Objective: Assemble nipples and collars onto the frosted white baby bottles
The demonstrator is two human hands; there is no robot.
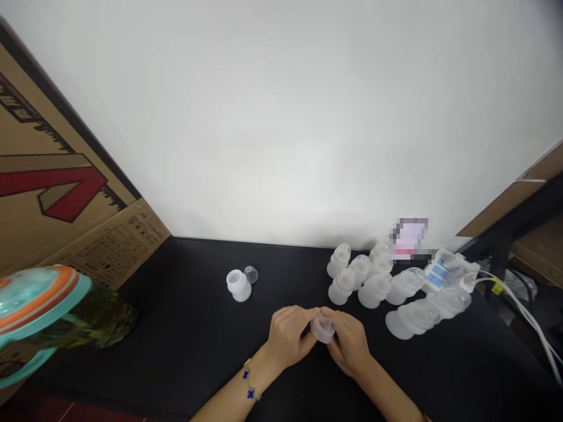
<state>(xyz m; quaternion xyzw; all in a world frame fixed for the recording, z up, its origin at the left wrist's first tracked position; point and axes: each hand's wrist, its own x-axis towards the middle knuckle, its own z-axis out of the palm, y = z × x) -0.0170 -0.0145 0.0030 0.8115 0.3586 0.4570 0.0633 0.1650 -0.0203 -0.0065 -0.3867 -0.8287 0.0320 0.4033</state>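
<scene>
On the matte black table [185, 334], one uncapped bottle [240, 287] of milky white plastic is standing, its round mouth facing up. Just beside this bottle, to its right, one cap [251, 274] is resting, clear and shaped like a dome. Farther right of the bottle, several capped bottles [375, 289] are forming a group; I am counting at least eight, but some are overlapping. Beyond them, one white box [437, 272] is showing blue labels. To the left of the uncapped bottle, one jug [108, 316] is carrying a rounded teal and orange lid, and one cardboard box [65, 176] with printed flat sides is leaning behind it.

The two hands are meeting nearer than the uncapped bottle, and to its right. Between them, one teat [323, 328] is being held: a translucent ring with a narrow tip. The left hand [288, 334] is pinching its left side, thumb and forefinger almost closed; the right hand [349, 340] is gripping the other side with bent fingers. Both forearms are slanting inward.
</scene>
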